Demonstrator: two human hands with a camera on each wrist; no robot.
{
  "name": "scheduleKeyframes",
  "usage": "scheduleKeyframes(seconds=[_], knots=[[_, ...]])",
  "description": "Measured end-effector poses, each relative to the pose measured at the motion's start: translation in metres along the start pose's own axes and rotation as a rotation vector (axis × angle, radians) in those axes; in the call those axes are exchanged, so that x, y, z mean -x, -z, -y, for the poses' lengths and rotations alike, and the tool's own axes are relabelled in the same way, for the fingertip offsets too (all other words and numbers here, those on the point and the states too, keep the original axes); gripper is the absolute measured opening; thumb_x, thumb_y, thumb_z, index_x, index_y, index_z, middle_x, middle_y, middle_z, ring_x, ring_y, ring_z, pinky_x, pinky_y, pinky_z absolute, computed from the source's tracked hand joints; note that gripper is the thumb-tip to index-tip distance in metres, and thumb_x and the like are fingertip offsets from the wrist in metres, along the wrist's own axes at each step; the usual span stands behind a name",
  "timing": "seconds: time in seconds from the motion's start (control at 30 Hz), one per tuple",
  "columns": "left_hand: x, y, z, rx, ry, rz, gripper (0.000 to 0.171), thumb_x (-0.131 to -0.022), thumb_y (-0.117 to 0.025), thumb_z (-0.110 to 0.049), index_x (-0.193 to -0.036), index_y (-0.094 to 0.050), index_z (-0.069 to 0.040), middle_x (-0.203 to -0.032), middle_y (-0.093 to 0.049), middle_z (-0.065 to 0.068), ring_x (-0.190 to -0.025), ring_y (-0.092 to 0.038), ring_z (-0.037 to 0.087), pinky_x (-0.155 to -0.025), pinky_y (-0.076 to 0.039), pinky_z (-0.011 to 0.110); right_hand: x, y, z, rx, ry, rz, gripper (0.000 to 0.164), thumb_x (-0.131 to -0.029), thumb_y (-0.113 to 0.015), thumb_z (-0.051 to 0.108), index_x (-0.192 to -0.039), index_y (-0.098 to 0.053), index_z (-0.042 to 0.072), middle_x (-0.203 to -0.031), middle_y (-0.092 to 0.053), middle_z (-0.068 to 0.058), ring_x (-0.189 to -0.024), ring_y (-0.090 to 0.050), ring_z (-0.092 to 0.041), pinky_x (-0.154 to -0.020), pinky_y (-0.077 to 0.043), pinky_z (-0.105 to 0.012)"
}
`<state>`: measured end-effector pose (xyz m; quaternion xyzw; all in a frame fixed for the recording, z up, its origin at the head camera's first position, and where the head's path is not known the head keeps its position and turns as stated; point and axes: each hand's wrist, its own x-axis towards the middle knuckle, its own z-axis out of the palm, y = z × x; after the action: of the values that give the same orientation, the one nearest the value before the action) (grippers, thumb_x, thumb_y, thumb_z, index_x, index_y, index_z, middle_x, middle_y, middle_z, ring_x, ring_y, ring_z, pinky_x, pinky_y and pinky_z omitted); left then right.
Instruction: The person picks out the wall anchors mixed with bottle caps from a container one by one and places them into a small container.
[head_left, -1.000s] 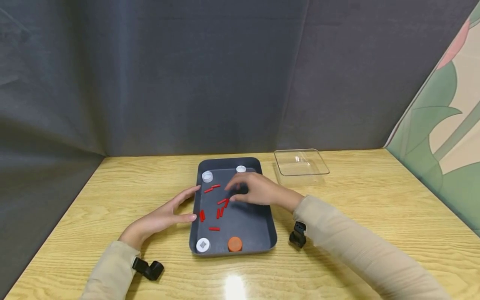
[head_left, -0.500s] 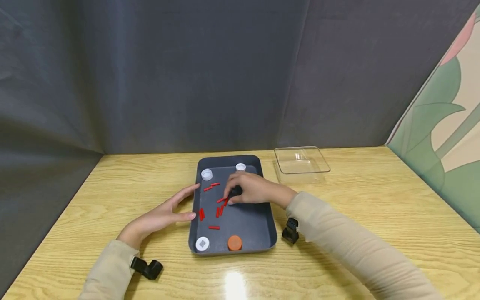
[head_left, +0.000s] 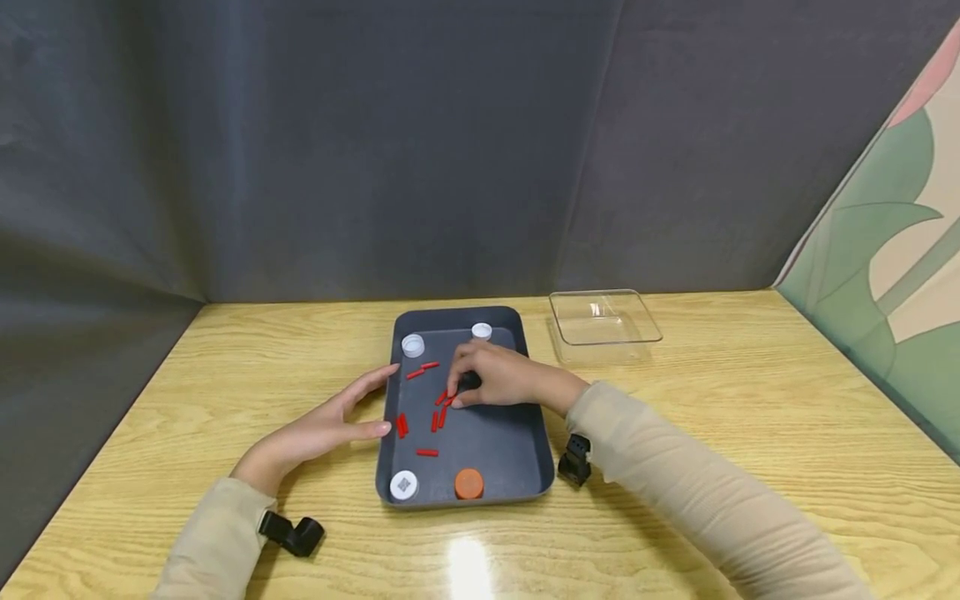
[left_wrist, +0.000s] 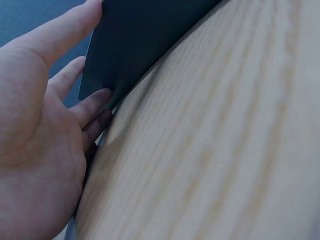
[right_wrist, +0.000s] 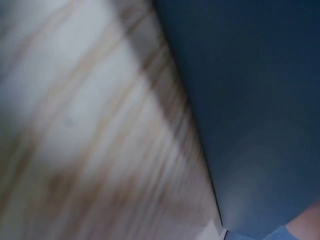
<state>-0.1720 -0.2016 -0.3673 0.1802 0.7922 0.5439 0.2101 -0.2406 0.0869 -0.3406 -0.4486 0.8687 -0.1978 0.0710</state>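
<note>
In the head view, a dark grey tray (head_left: 502, 450) lies on the table with several small red sticks (head_left: 427, 452) scattered over its floor. My right hand (head_left: 498, 375) reaches in from the right, its thumb and fingertips pinching one red stick (head_left: 450, 401) near the tray's middle. More sticks lie close beside those fingertips. My left hand (head_left: 318, 429) rests against the tray's left side, thumb and fingers spread. The left wrist view shows the fingers of this left hand (left_wrist: 45, 130) extended along the tray wall (left_wrist: 135, 40). Only a sliver of right hand (right_wrist: 307, 223) appears in the right wrist view.
Inside the tray's corners sit a white ring-like cap (head_left: 413, 346), a small white cap (head_left: 482, 331), a white cap with a grey pattern (head_left: 403, 485) and an orange cap (head_left: 468, 483). A clear plastic box (head_left: 603, 329) stands behind right. A dark curtain (head_left: 420, 150) hangs behind the table.
My right hand has lowered and moved slightly left, its thumb and fingers coming together on a red stick. The sticks at the fingertips have shifted. My left hand stays at the tray's side.
</note>
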Motion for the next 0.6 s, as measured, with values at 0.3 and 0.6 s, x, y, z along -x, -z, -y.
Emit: scheduleKeyframes(seconds=[0.3, 0.6], knots=[[-0.0003, 0.0002, -0.0009, -0.035, -0.015, -0.006, 0.081, -0.092, -0.071, -0.027, -0.158, -0.025, -0.025, -0.164, -0.013, 0.009, -0.149, -0.007, 0.033, -0.115, -0.007, 0.064, 0.0011, 0.0002, 0.0024, 0.01, -0.025, -0.012, 0.008, -0.086, -0.08, 0.03, -0.084, -0.074, 0.025, -0.097, -0.057, 0.01, -0.094, -0.051, -0.012, -0.086, -0.045, -0.032], [-0.0009, 0.0001, 0.0015, -0.014, -0.02, 0.0, 0.081, -0.092, -0.072, -0.026, -0.158, -0.024, -0.026, -0.164, -0.013, 0.008, -0.149, -0.007, 0.032, -0.115, -0.007, 0.064, 0.0031, 0.0064, 0.0043, -0.082, 0.01, -0.032, 0.005, -0.088, -0.077, 0.021, -0.088, -0.074, 0.018, -0.088, -0.063, 0.01, -0.084, -0.059, -0.008, -0.079, -0.049, -0.026]])
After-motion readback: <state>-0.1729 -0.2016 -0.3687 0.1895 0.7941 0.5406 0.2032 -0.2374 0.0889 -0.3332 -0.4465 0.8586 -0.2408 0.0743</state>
